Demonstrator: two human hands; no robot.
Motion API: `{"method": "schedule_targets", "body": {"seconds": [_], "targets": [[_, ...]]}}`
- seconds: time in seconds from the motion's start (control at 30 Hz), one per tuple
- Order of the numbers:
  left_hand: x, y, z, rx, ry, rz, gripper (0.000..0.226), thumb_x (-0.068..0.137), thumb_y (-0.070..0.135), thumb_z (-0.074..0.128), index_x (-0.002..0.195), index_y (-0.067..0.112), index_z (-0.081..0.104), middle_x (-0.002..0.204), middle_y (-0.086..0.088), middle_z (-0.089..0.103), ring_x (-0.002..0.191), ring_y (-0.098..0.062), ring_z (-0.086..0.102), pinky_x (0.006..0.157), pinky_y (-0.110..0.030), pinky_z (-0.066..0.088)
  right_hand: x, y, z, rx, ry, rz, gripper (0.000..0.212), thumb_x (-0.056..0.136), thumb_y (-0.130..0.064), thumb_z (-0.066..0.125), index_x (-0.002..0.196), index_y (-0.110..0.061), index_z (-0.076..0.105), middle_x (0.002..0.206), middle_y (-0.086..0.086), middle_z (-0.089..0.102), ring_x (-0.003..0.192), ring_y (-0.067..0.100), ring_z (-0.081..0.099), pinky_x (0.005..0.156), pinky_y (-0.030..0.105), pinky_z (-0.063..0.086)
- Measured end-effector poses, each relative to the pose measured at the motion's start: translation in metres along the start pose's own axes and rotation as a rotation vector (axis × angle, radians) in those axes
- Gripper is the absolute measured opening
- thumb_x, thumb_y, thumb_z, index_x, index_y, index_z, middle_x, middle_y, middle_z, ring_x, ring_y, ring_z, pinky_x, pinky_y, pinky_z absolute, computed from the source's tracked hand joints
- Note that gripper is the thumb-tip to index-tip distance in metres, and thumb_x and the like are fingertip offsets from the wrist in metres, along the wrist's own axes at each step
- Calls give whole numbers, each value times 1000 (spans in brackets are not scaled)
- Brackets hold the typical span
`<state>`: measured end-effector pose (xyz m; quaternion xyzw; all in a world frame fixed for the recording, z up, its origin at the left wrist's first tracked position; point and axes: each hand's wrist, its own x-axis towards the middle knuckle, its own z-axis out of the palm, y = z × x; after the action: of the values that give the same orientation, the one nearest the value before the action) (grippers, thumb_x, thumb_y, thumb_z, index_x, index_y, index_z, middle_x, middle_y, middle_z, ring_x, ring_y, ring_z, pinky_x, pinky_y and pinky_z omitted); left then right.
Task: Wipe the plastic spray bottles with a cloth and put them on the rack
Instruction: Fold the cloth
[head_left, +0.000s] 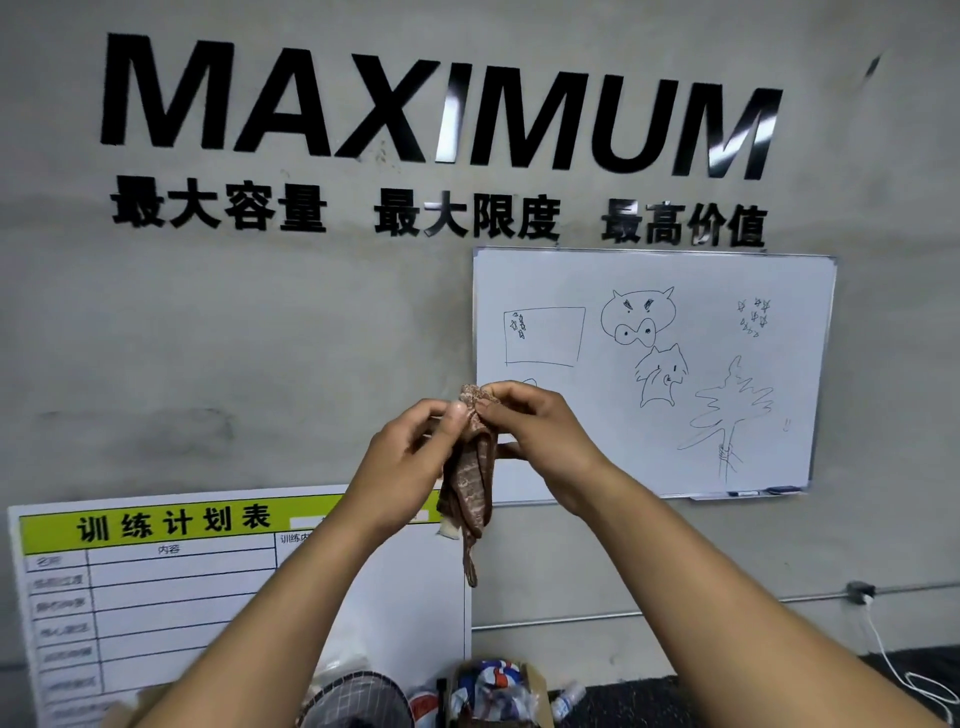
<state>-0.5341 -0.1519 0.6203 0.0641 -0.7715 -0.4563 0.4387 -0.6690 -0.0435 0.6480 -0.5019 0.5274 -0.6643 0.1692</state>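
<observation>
We see the brown cloth (470, 470) hanging lengthwise, straight down, pinched at its top by both hands: left hand (410, 457), right hand (540, 436), raised before the wall. The items at the bottom edge are cut off and unclear. The wall lettering (436, 109) reads "MAXIMUM".

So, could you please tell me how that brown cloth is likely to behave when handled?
Probably floppy: the brown cloth droops below where the left hand and right hand pinch its bunched top. Likely light, since fingertips alone hold it. It looks unlikely to slip.
</observation>
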Motion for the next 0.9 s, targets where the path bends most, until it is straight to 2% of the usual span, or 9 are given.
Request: {"method": "schedule_targets", "body": {"seconds": [0.07,0.17,0.37,0.5,0.6,0.7,0.77,0.83,0.9], "targets": [[1,1,-1,41,1,-7,33,96,56,58,104,28,72,90,15,75,83,0,67,78,-19,54,-1,-4,3,11,8,18,10,100,-8,64,100,-8,74,82,1,69,76,12,65,68,27,59],[1,0,-5,159,16,17,6,103,30,68,106,27,72,89,8,75,82,-6,67,77,-21,53,-1,-9,10,45,12,63,13,97,-4,61,95,-9,73,89,3,70,83,14,66,63,23,57],[0,5,-20,118,15,19,14,105,31,65,96,24,73,81,10,69,80,-10,63,83,-40,56,0,-17,17,44,-100,80,20,98,-4,57,93,-15,73,85,-4,68,78,6,64,66,20,53],[-1,14,-29,175,11,26,11,98,19,76,88,21,71,80,1,71,72,-16,61,75,-38,55,-5,-20,23,5,-171,44,22,99,-2,57,89,-16,71,84,-5,64,77,6,59,72,18,51],[0,17,-32,232,65,10,18,92,25,78,79,22,66,81,-5,72,66,-21,63,75,-52,61,-6,-15,29,-160,-11,-89,21,95,0,66,106,-16,74,95,-4,62,81,5,60,78,19,51],[-1,18,-38,222,147,-12,13,81,41,70,77,30,65,80,-1,70,69,-26,67,76,-61,62,-13,-9,31,-222,-68,-127,54,88,-10,78,138,-23,62,116,-3,60,94,6,63,85,20,53],[-2,18,-42,220,189,-6,10,80,43,67,75,36,64,80,3,69,70,-27,67,78,-61,61,-19,-5,35,-421,-131,-119,75,85,-23,86,150,-28,49,125,-5,60,106,6,64,95,22,52],[-3,20,-46,209,209,-1,9,81,44,67,74,38,64,79,3,69,68,-29,66,77,-60,62,-19,-1,42,-613,-37,-148,63,83,-31,85,141,-25,60,115,-5,68,102,8,66,95,29,53],[-3,20,-50,219,213,2,9,81,44,67,75,38,63,79,3,69,67,-29,63,75,-59,62,-18,2,45,-557,71,-152,22,84,-28,71,101,-16,75,87,5,73,80,11,64,84,40,54]]}}
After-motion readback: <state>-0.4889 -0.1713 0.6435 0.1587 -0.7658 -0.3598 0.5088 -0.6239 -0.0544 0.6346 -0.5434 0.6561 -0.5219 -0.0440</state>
